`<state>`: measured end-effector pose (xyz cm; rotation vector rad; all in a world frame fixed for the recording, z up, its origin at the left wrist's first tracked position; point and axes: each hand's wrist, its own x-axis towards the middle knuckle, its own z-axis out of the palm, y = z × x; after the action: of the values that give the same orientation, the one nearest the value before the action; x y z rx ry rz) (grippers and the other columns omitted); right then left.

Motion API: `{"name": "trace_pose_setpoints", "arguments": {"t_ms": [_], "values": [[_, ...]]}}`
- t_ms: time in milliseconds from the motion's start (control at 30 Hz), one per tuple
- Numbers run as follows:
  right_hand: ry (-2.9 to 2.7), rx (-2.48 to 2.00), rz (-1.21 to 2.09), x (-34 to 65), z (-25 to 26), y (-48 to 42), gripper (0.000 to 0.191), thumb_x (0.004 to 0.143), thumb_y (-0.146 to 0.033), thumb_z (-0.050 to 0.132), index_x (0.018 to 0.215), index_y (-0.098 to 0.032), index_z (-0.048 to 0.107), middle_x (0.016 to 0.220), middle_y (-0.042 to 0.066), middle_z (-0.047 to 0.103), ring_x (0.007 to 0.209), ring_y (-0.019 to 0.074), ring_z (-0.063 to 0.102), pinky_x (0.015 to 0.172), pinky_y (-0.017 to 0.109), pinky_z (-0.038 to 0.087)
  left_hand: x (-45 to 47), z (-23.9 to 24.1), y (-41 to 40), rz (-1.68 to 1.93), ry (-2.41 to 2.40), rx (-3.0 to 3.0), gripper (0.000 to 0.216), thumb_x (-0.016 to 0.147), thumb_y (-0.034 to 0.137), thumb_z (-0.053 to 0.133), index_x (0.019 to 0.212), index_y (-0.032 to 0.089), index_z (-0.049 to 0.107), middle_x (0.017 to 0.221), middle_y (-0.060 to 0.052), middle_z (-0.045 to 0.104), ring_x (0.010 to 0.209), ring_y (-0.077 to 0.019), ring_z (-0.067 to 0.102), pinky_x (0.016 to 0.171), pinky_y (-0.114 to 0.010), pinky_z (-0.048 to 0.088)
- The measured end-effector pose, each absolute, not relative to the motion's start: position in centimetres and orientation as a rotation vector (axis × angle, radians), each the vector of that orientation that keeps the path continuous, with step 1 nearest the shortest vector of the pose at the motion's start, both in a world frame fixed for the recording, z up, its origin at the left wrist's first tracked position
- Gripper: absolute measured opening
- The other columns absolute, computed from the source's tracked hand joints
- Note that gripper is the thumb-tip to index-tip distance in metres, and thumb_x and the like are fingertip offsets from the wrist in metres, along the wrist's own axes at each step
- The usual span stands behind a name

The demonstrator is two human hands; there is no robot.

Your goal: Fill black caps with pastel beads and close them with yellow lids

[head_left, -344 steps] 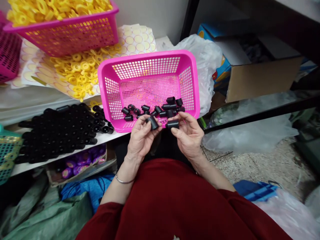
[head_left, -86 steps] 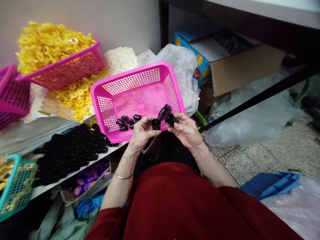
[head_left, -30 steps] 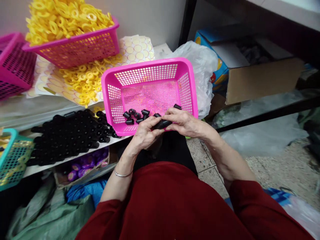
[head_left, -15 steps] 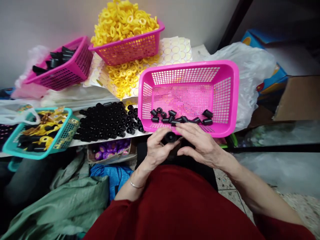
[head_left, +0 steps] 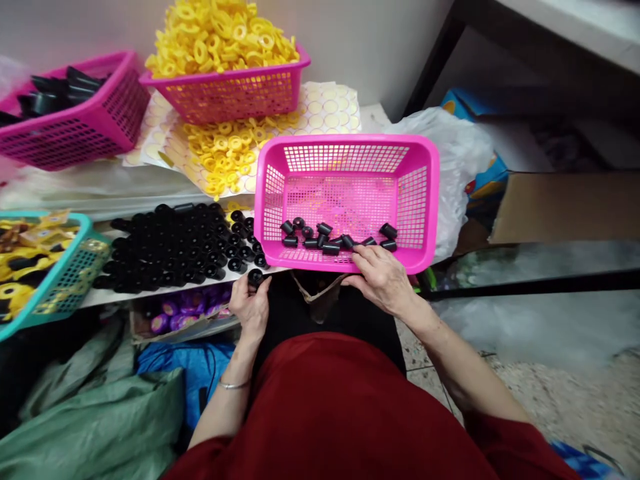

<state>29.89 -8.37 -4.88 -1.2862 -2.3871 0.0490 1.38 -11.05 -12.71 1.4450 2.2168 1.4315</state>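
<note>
Basket front and centre, head view: bright pink mesh basket [head_left: 433, 200], with a loose cluster of short black cylinders [head_left: 330, 249] lying along its near side.
Left hand [head_left: 249, 312]: thumb and fingers clamped on a black tube [head_left: 255, 277], its round hollow end showing, just beside the front edge of the black rows; a thin silver bangle [head_left: 234, 385] circles the wrist.
Right hand [head_left: 384, 280]: at the basket's near rim, thumb apart from the fingers, fingertips close to the cylinders; cannot tell whether they touch one.
White shelf [head_left: 113, 297]: closely packed black rows [head_left: 165, 257] left of the basket.
Behind: second pink basket [head_left: 230, 97] heaped with yellow rings [head_left: 220, 40]; more yellow pieces [head_left: 227, 150] scattered on circle-printed sheets [head_left: 335, 110].
Far left: third pink basket [head_left: 75, 130] holding larger black parts [head_left: 67, 90]; teal basket [head_left: 70, 273] of mixed yellow and black pieces.
Below the shelf: purple-wrapped items [head_left: 185, 310] in a cardboard box.
Right: clear plastic bag [head_left: 457, 143] beside the basket.
</note>
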Motion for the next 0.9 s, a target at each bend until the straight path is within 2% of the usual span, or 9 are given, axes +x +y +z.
{"name": "trace_pose_setpoints", "arguments": {"t_ms": [133,267,367,433,533,667,767,900], "values": [[-2.144,-1.332,0.122,32.0,-4.7,-6.9,0.025,0.089,-0.034,0.054,0.104,-0.016,0.063,0.108,0.014,0.065,0.099,0.0276,0.058,0.084,0.043,0.05,1.7,-11.9,-10.4,1.379,2.26,1.516,0.028,0.072,0.041,0.071,0.082,0.015,0.067,0.06,0.003,0.044,0.061,-0.0136,0.043,0.065,-0.027,0.038],[-2.028,-1.597,0.05,33.8,-3.9,-4.6,0.017,0.087,-0.022,0.049,0.095,-0.017,0.063,0.1,0.012,0.064,0.095,0.0268,0.057,0.085,0.042,0.049,1.7,-11.6,-9.5,1.389,2.3,1.435,0.033,0.07,0.044,0.072,0.085,0.015,0.067,0.059,0.004,0.044,0.059,-0.0136,0.043,0.066,-0.028,0.038],[-2.121,-1.859,0.034,34.0,-3.2,-3.2,0.019,0.083,-0.012,0.047,0.095,-0.014,0.061,0.101,0.015,0.063,0.097,0.0285,0.056,0.084,0.041,0.047,1.8,-11.8,-9.0,1.34,2.329,1.337,0.038,0.068,0.044,0.072,0.093,0.015,0.068,0.059,0.005,0.043,0.057,-0.0124,0.041,0.065,-0.027,0.038],[-2.22,-2.012,0.085,33.6,-2.8,-2.6,0.021,0.082,-0.012,0.048,0.1,-0.013,0.06,0.102,0.018,0.064,0.098,0.0297,0.057,0.081,0.039,0.046,2.0,-12.0,-8.7,1.328,2.347,1.317,0.041,0.068,0.045,0.072,0.097,0.016,0.067,0.059,0.005,0.044,0.058,-0.0124,0.041,0.065,-0.027,0.038],[-2.333,-2.109,0.183,32.9,-2.8,-1.7,0.023,0.083,-0.013,0.048,0.103,-0.012,0.061,0.097,0.018,0.066,0.094,0.0297,0.06,0.075,0.037,0.046,2.3,-12.2,-8.2,1.356,2.359,1.375,0.037,0.068,0.045,0.073,0.089,0.016,0.067,0.068,0.001,0.05,0.066,-0.0152,0.046,0.068,-0.029,0.039],[-2.348,-1.992,0.303,33.3,-3.3,-0.6,0.025,0.078,-0.01,0.049,0.099,-0.013,0.063,0.098,0.017,0.067,0.094,0.0288,0.061,0.072,0.036,0.045,2.4,-12.3,-7.5,1.342,2.397,1.386,0.029,0.067,0.041,0.072,0.076,0.015,0.063,0.08,-0.005,0.054,0.078,-0.0204,0.05,0.075,-0.032,0.041],[-2.167,-1.758,0.528,34.1,-3.9,-0.4,0.029,0.07,-0.011,0.055,0.098,-0.013,0.064,0.095,0.011,0.066,0.09,0.024,0.06,0.073,0.034,0.047,2.2,-12.6,-7.4,1.336,2.399,1.369,0.032,0.066,0.042,0.073,0.081,0.015,0.064,0.08,-0.005,0.053,0.077,-0.0196,0.049,0.076,-0.033,0.042],[-1.726,-1.391,0.993,34.7,-4.5,-1.3,0.028,0.063,-0.016,0.063,0.091,-0.014,0.064,0.083,0.002,0.063,0.073,0.015,0.059,0.067,0.03,0.049,1.8,-13.2,-8.6,1.432,2.349,1.35,0.042,0.067,0.045,0.072,0.095,0.014,0.064,0.075,0.0,0.052,0.065,-0.0137,0.047,0.073,-0.031,0.044]]}}
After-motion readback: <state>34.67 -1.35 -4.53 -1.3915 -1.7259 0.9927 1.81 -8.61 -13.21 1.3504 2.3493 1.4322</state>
